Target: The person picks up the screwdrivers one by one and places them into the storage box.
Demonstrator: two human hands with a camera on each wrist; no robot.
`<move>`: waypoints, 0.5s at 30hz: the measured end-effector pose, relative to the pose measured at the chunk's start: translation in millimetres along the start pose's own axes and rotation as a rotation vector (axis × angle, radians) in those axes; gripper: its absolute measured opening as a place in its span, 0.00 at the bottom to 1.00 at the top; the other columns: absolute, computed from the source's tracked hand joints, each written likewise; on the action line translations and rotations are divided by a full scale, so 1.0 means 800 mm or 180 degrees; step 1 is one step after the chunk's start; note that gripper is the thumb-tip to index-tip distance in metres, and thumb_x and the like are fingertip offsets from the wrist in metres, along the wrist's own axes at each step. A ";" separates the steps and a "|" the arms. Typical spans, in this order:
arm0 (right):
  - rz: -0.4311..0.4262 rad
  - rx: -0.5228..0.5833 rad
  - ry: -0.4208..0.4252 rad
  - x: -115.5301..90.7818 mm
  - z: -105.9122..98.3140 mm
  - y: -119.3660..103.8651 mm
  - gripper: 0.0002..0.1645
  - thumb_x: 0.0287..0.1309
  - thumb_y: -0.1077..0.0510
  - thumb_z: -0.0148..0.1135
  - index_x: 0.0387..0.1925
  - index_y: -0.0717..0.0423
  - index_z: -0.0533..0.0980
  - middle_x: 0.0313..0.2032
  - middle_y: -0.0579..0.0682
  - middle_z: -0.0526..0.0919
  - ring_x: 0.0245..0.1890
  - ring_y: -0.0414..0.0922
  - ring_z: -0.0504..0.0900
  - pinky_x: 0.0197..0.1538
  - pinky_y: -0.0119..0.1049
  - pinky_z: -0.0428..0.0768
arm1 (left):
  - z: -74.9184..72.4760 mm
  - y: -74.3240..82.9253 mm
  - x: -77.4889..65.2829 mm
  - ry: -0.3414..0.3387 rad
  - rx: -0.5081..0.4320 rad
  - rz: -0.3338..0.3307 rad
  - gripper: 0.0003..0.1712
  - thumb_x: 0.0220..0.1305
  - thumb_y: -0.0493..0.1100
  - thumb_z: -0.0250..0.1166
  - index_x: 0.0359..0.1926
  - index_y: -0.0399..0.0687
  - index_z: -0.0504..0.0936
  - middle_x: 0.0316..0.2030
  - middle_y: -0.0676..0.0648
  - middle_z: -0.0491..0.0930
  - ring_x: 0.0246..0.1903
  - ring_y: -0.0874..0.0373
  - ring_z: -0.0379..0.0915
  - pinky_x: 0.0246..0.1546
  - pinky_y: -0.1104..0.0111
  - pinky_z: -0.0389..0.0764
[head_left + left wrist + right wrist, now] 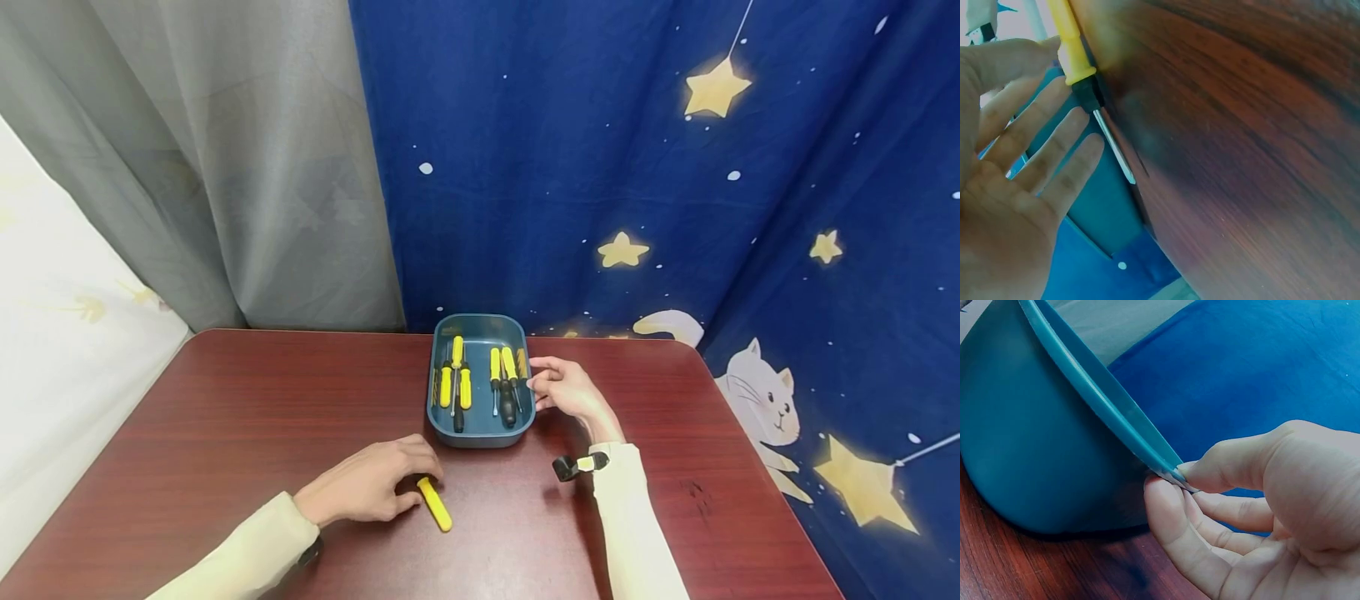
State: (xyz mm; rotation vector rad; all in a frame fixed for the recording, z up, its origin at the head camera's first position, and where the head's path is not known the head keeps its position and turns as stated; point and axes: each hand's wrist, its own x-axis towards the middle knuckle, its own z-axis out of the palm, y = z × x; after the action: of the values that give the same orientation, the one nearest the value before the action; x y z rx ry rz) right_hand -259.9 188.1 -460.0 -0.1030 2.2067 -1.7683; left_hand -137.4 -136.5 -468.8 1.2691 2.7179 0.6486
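Observation:
A yellow-handled screwdriver (435, 505) lies on the table in front of the box, its handle end toward the person. My left hand (375, 479) is right at it, thumb and fingers on either side. In the left wrist view those fingers (1054, 164) are nearly straight, beside the screwdriver's black collar, and the metal shaft points past them. My right hand (572, 390) pinches the rim of a dark teal plastic box (483, 442) at its right side; thumb and forefinger meet on that rim in the right wrist view. Inside the box, several yellow and black screwdrivers (466, 387) lie in two groups.
The box stands near the back edge of a reddish-brown wooden table (300, 375). Behind the table hang a grey curtain (300, 167) and a blue curtain with stars (525, 167). A small black device (567, 468) is strapped at the right wrist.

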 end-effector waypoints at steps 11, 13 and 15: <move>-0.0037 0.0032 -0.0017 0.003 -0.001 0.005 0.32 0.62 0.74 0.59 0.68 0.70 0.67 0.37 0.62 0.85 0.25 0.41 0.81 0.32 0.35 0.88 | 0.006 0.003 0.005 -0.0187 0.0108 0.0042 0.15 0.63 0.34 0.70 0.44 0.60 0.88 0.37 0.63 0.80 0.40 0.71 0.69 0.41 0.78 0.79; -0.0025 0.0034 -0.0007 0.002 0.000 0.004 0.33 0.62 0.74 0.60 0.69 0.70 0.67 0.36 0.61 0.85 0.26 0.42 0.81 0.32 0.35 0.88 | 0.006 0.004 0.006 -0.0197 0.0115 0.0027 0.14 0.64 0.34 0.70 0.43 0.59 0.88 0.36 0.62 0.79 0.40 0.71 0.68 0.40 0.78 0.79; -0.0012 0.0033 0.0002 0.001 0.001 0.004 0.33 0.62 0.74 0.60 0.69 0.69 0.68 0.36 0.61 0.84 0.26 0.42 0.81 0.32 0.35 0.88 | 0.007 0.005 0.007 -0.0203 0.0134 0.0020 0.13 0.64 0.34 0.71 0.43 0.59 0.89 0.36 0.62 0.79 0.39 0.71 0.68 0.40 0.79 0.79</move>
State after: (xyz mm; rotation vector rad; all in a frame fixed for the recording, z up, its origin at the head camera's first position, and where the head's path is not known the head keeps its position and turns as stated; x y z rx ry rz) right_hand -260.4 188.1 -463.1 -0.1044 2.1990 -1.7820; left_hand -136.8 -127.9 -471.8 1.2847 2.6911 0.5444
